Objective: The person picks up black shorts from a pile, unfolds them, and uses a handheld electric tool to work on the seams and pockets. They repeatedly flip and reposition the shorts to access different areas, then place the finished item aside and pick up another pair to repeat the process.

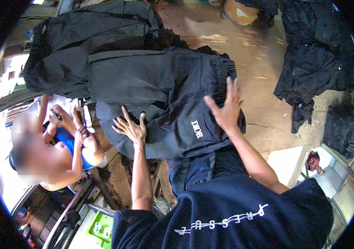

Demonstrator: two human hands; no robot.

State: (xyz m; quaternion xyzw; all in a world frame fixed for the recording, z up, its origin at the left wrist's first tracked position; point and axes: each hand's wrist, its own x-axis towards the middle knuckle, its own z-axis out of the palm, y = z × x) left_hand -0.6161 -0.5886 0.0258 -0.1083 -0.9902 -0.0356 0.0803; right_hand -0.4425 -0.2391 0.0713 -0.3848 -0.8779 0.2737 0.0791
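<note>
A black garment (pixel 143 79), which looks like a pair of shorts or trousers, is spread across the table in front of me. Its gathered elastic edge (pixel 223 70) is at the right, and a small white lettered print (pixel 197 129) marks the near part. Fingers spread, my left hand (pixel 132 132) lies flat on the near left of the cloth. My right hand (pixel 227 108) is at the garment's right end beside the elastic, slightly blurred, with thumb and fingers apart; whether it touches the cloth I cannot tell. Neither hand grips anything.
More black cloth (pixel 90 29) is heaped beyond the garment. The brown tabletop (pixel 260 95) shows to the right, with dark clothes (pixel 313 70) piled farther right. A person in blue shorts (pixel 86 152) sits at the left. A green tray (pixel 94 237) is at lower left.
</note>
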